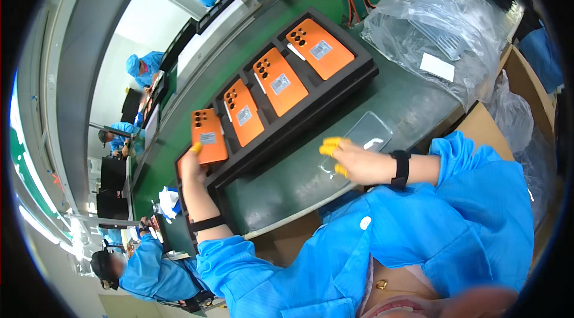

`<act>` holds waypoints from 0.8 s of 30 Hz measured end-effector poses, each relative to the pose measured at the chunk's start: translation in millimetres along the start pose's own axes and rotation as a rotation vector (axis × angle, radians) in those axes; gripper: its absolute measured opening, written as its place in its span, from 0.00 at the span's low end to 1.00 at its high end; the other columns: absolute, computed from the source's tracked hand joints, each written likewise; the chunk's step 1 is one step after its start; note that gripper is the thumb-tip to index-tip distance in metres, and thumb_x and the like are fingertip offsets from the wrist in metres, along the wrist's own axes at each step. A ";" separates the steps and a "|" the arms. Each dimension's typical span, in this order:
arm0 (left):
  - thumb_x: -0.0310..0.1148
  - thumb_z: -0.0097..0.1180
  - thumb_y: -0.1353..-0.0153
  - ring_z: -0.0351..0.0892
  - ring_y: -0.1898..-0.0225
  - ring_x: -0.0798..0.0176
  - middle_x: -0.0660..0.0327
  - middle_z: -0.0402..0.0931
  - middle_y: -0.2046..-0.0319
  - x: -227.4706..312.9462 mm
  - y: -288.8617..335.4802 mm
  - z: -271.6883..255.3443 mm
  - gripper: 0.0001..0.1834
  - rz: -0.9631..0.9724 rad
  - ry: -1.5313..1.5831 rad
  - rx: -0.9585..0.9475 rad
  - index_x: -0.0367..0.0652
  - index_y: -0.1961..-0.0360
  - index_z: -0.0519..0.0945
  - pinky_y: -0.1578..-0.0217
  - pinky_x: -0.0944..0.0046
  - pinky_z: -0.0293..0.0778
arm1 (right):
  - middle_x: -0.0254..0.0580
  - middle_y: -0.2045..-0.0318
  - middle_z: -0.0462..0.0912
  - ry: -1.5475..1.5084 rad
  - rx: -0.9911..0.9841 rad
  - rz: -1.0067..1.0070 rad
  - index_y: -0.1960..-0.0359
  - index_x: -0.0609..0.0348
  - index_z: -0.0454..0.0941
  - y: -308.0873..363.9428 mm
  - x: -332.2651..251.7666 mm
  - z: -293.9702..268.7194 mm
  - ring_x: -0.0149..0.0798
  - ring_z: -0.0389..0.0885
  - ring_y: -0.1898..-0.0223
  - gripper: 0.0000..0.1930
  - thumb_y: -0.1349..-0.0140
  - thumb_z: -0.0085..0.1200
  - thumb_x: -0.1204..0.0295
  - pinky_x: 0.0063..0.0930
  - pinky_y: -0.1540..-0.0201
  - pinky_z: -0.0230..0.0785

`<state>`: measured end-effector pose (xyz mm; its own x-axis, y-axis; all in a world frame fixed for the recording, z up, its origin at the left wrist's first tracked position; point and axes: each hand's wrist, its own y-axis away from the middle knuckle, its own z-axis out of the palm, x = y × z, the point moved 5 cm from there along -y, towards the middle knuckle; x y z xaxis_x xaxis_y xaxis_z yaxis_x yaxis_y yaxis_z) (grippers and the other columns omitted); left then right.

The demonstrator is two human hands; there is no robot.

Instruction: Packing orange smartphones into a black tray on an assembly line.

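Observation:
My left hand (pixel 192 168), a yellow cot on a fingertip, grips the lower left edge of an orange phone (pixel 210 137) at the left end of a black tray (pixel 311 99). Its other fingers are partly hidden behind the phone. Three more orange phones lie back up in tray slots: one phone (pixel 244 116), another phone (pixel 281 83) and a far right phone (pixel 321 49). Each bears a pale label. My right hand (pixel 362 163), wearing yellow finger cots, hovers with thumb and fingers apart. Beside it lies a clear phone-shaped cover (pixel 369 128); whether they touch I cannot tell.
A large clear plastic bag (pixel 439 28) with a white card (pixel 437 67) on it occupies the right of the green table (pixel 272 189). Cardboard boxes (pixel 485 129) stand at the near right. Co-workers in blue, including one person (pixel 156 273), work at the left and far side.

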<state>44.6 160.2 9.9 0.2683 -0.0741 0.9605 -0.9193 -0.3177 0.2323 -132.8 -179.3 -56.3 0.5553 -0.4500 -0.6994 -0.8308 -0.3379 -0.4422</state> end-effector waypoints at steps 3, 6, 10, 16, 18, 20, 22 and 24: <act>0.35 0.45 0.44 0.74 0.69 0.66 0.59 0.73 0.67 16.1 35.9 -8.0 0.13 0.153 0.141 -0.127 0.38 0.61 0.70 0.73 0.70 0.69 | 0.47 0.58 0.69 0.466 0.001 -0.022 0.57 0.60 0.68 -1.9 13.6 -47.7 0.46 0.64 0.54 0.22 0.58 0.53 0.72 0.36 0.52 0.57; 0.35 0.42 0.42 0.74 0.62 0.59 0.53 0.71 0.61 15.8 106.0 14.4 0.17 0.332 0.323 -0.135 0.34 0.55 0.67 0.64 0.64 0.72 | 0.42 0.59 0.70 0.557 -0.288 0.144 0.59 0.55 0.71 29.9 36.6 -60.7 0.42 0.65 0.55 0.21 0.59 0.56 0.69 0.34 0.54 0.56; 0.38 0.40 0.42 0.73 0.60 0.56 0.52 0.70 0.59 -27.4 185.4 72.6 0.22 0.275 0.690 -0.515 0.34 0.51 0.63 0.61 0.60 0.72 | 0.39 0.62 0.70 0.459 -0.192 0.119 0.66 0.55 0.73 47.1 54.9 -60.9 0.40 0.67 0.59 0.15 0.59 0.55 0.70 0.32 0.56 0.58; 0.39 0.43 0.42 0.69 0.56 0.63 0.55 0.69 0.58 -78.8 207.4 158.7 0.23 0.318 0.275 -0.642 0.32 0.51 0.63 0.54 0.65 0.64 | 0.39 0.57 0.70 0.635 -0.237 0.113 0.54 0.56 0.66 28.3 47.6 -91.5 0.38 0.68 0.56 0.20 0.51 0.51 0.69 0.28 0.55 0.59; 0.38 0.43 0.42 0.69 0.56 0.65 0.56 0.69 0.56 -92.1 209.5 172.8 0.22 0.244 0.254 -0.644 0.32 0.52 0.64 0.54 0.68 0.62 | 0.37 0.52 0.68 -0.784 0.087 0.699 0.46 0.57 0.57 28.4 45.6 -87.6 0.31 0.68 0.55 0.23 0.42 0.44 0.66 0.23 0.57 0.60; 0.37 0.43 0.41 0.68 0.56 0.65 0.57 0.69 0.57 -94.4 225.7 189.7 0.20 0.174 0.371 -0.690 0.32 0.53 0.65 0.54 0.69 0.62 | 0.35 0.54 0.69 -0.628 0.090 0.470 0.46 0.59 0.57 23.5 36.2 -61.9 0.26 0.68 0.58 0.21 0.39 0.40 0.67 0.18 0.57 0.61; 0.37 0.43 0.41 0.65 0.57 0.72 0.61 0.68 0.58 -94.9 225.6 198.7 0.18 0.257 0.216 -0.773 0.33 0.56 0.67 0.56 0.71 0.61 | 0.33 0.58 0.71 -0.890 0.148 0.537 0.52 0.60 0.62 6.3 24.4 -46.1 0.26 0.68 0.60 0.15 0.40 0.41 0.69 0.18 0.57 0.61; 0.40 0.51 0.46 0.66 0.56 0.65 0.57 0.68 0.58 -100.2 212.5 197.0 0.24 0.161 0.010 -0.766 0.32 0.56 0.65 0.56 0.67 0.62 | 0.40 0.68 0.76 -0.794 0.360 0.439 0.63 0.65 0.69 4.2 28.1 -56.2 0.33 0.74 0.65 0.13 0.46 0.49 0.69 0.22 0.63 0.65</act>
<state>-120.9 -86.1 -67.2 0.1157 -0.0540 0.9918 -0.8904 0.4370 0.1276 -118.6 -239.8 -46.2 0.1164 0.2573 -0.9593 -0.9928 0.0586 -0.1048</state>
